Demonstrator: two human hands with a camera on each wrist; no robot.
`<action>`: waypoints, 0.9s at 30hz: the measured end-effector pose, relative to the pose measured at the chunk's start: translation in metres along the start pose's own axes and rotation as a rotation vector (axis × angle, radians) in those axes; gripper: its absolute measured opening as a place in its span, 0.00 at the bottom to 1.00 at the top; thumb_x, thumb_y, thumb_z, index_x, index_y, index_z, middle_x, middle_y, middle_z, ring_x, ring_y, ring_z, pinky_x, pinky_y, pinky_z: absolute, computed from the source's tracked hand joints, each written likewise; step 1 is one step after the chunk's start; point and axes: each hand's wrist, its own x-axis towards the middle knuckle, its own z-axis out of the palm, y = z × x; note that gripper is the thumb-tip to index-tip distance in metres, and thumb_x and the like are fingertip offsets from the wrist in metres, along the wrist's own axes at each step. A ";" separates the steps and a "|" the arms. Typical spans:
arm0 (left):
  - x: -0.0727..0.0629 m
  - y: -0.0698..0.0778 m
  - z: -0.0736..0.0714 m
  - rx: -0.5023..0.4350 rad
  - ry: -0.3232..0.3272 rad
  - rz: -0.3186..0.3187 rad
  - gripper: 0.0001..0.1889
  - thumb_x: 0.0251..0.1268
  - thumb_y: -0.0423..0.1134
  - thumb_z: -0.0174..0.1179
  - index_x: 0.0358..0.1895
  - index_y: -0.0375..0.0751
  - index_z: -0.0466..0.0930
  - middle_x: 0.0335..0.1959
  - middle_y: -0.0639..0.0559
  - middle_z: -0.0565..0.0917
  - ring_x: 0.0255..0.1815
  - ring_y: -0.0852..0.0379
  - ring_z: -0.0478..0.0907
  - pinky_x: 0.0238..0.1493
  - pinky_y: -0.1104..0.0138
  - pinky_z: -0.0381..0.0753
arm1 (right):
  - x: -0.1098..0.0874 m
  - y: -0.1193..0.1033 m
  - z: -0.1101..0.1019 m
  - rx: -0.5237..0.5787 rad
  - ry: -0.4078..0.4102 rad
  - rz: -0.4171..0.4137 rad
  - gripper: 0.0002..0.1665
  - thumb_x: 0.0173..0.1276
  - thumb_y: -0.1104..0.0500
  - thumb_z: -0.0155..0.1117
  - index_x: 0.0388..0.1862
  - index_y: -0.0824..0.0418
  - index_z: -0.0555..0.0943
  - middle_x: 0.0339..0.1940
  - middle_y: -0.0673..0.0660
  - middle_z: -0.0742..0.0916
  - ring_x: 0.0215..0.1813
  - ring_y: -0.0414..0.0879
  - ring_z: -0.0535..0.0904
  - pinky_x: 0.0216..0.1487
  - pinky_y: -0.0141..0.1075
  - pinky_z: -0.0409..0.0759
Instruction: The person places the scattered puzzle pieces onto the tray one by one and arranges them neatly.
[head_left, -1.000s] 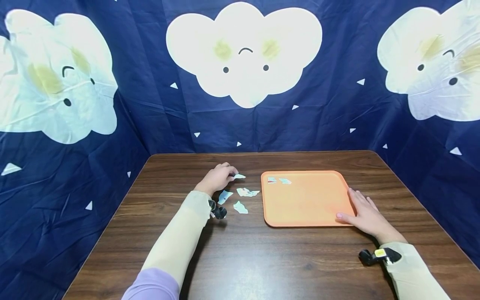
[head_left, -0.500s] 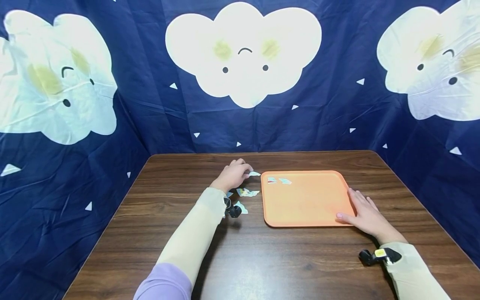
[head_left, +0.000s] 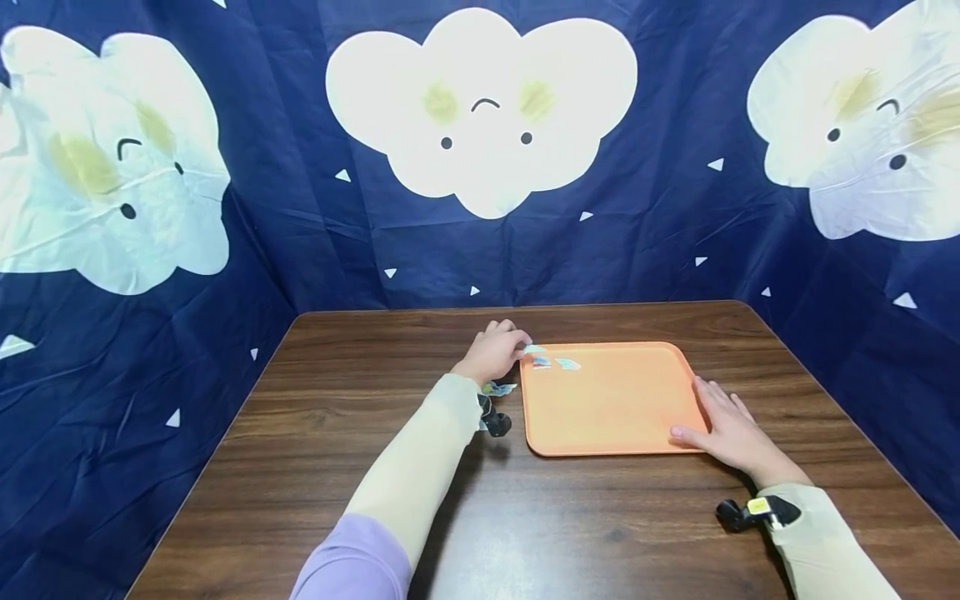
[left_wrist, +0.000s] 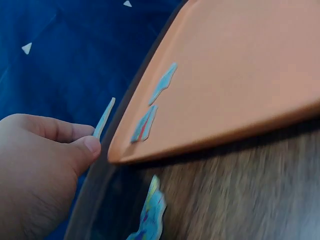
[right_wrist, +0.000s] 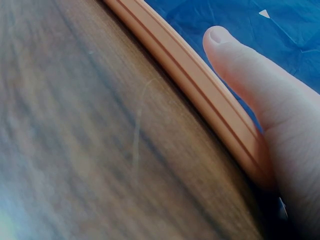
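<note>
Two paper scraps [head_left: 555, 362] lie inside my orange tray [head_left: 611, 417], near its far left corner, side by side and flat; the left wrist view shows them pale blue, one with a red streak [left_wrist: 144, 124], and any printing on them is too small and blurred to read.

One further scrap [head_left: 534, 349], pale blue and thin, is pinched between the thumb and fingers of my left hand [head_left: 492, 354]; it is held on edge just outside the tray's far left corner, above the rim, apart from the two already in the tray. In the left wrist view it stands as a narrow sliver [left_wrist: 104, 118] beside my thumb tip.

One multicoloured scrap [head_left: 498, 388] lies on the wooden table [head_left: 600, 533] just left of the tray, below my left hand; the rest of that cluster is hidden by my forearm. No legible writing on it.

My right hand [head_left: 727, 429] rests flat against the tray's near right corner, fingers straight along the right rim, thumb along the near edge, holding nothing.

Backdrop: dark blue cloth [head_left: 675, 233] printed with white cloud faces and small white triangles; no lettering or brand visible anywhere.
</note>
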 end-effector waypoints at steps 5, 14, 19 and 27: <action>0.008 0.010 0.009 -0.025 -0.001 -0.006 0.14 0.79 0.45 0.53 0.61 0.57 0.80 0.58 0.54 0.74 0.59 0.51 0.65 0.59 0.54 0.68 | -0.001 0.001 0.000 -0.001 0.002 0.003 0.66 0.64 0.34 0.66 0.79 0.76 0.46 0.77 0.81 0.56 0.78 0.75 0.48 0.75 0.65 0.39; 0.026 0.037 0.031 -0.018 0.041 -0.037 0.13 0.77 0.47 0.56 0.59 0.59 0.82 0.59 0.55 0.72 0.60 0.51 0.63 0.60 0.55 0.64 | -0.001 0.002 0.001 -0.008 0.002 0.006 0.67 0.64 0.34 0.66 0.79 0.77 0.46 0.77 0.81 0.56 0.78 0.75 0.48 0.75 0.65 0.39; 0.029 0.054 0.040 -0.021 0.054 -0.060 0.14 0.78 0.48 0.55 0.61 0.60 0.81 0.59 0.56 0.71 0.58 0.52 0.61 0.62 0.55 0.61 | 0.001 0.001 0.002 -0.007 -0.003 0.005 0.67 0.64 0.33 0.66 0.79 0.77 0.46 0.77 0.80 0.56 0.78 0.75 0.48 0.75 0.65 0.38; 0.033 0.080 0.050 0.026 0.069 -0.036 0.14 0.76 0.52 0.57 0.59 0.60 0.82 0.56 0.56 0.72 0.58 0.52 0.62 0.62 0.54 0.61 | 0.002 0.003 0.003 -0.012 0.004 0.013 0.67 0.64 0.33 0.66 0.79 0.76 0.47 0.77 0.80 0.56 0.78 0.73 0.48 0.75 0.65 0.39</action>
